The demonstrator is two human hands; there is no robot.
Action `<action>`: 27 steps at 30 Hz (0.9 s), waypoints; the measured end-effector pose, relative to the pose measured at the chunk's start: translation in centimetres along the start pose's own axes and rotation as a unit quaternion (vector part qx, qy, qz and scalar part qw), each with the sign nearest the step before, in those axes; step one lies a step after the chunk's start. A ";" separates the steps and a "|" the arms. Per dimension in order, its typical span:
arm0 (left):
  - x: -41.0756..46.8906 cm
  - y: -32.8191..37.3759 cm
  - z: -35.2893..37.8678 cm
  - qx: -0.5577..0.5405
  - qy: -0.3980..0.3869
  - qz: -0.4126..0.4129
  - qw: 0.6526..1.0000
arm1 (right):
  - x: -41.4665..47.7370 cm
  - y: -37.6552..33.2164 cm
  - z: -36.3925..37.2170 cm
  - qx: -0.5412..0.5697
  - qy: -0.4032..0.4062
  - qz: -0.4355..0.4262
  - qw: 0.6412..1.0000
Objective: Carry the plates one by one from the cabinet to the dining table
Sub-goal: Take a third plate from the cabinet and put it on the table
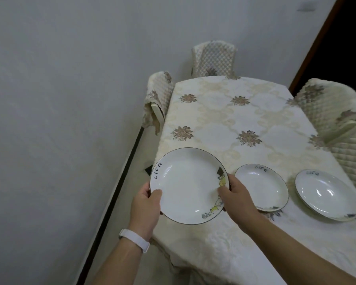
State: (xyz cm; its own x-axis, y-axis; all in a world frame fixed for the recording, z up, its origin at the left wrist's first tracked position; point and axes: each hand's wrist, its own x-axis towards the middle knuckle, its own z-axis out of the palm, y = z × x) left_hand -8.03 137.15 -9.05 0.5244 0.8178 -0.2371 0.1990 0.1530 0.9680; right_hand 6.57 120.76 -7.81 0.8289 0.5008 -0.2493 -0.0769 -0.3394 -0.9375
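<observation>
A white plate with a dark rim, the word "Life" and a cartoon print hangs over the near left corner of the dining table. My left hand grips its left rim, thumb on top. My right hand grips its right rim, thumb lying on the cartoon print. Two more white "Life" plates lie flat on the floral tablecloth to the right: a middle plate and a right plate near the table's right edge.
Quilted covered chairs stand around the table: one at the far end, one at the far left, one at the right. A pale wall runs close along the table's left side, with a dark baseboard strip. A dark doorway opens at upper right.
</observation>
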 end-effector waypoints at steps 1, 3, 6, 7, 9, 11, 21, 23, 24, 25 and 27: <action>0.9 0.1 0.3 0.006 0.001 -0.003 1.000 | 1.0 0.1 0.2 0.001 -0.001 0.005 1.000; 2.8 0.4 0.8 0.012 0.003 -0.016 1.000 | 3.0 0.2 0.6 0.002 -0.004 0.012 1.000; 5.9 0.5 2.0 0.026 0.014 -0.024 0.999 | 6.5 0.1 0.9 -0.005 -0.012 0.013 1.000; 6.9 0.6 2.5 0.030 0.019 -0.023 0.999 | 7.6 0.0 0.9 -0.007 -0.013 0.013 1.000; 8.8 1.0 3.8 0.033 0.014 -0.024 0.999 | 9.8 0.0 0.7 0.000 -0.012 0.013 1.000; 10.6 1.4 4.9 0.041 -0.006 -0.022 0.999 | 11.7 0.3 0.5 0.004 -0.009 0.020 1.000; 16.8 -0.8 8.0 0.085 -0.062 -0.058 0.993 | 16.6 3.0 0.0 -0.072 0.001 0.082 0.994; 18.1 -1.7 8.4 0.094 -0.086 -0.067 0.990 | 17.3 3.6 0.1 -0.077 0.004 0.092 0.993; 18.8 -2.1 8.7 0.097 -0.098 -0.069 0.988 | 17.6 3.9 0.2 -0.078 0.007 0.097 0.992; 19.3 -2.4 8.9 0.103 -0.106 -0.073 0.986 | 17.9 4.2 0.4 -0.078 0.012 0.104 0.991; 20.4 -3.1 9.4 0.111 -0.118 -0.083 0.983 | 18.4 4.8 0.7 -0.076 0.025 0.119 0.990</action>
State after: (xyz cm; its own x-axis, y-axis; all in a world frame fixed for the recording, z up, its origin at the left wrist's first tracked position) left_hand 9.80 148.15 -17.69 0.6413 0.6368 -0.4280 0.4601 0.1272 0.8787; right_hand 21.08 128.89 -17.03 0.8242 0.3540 -0.4420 -0.1909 -0.5611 -0.8054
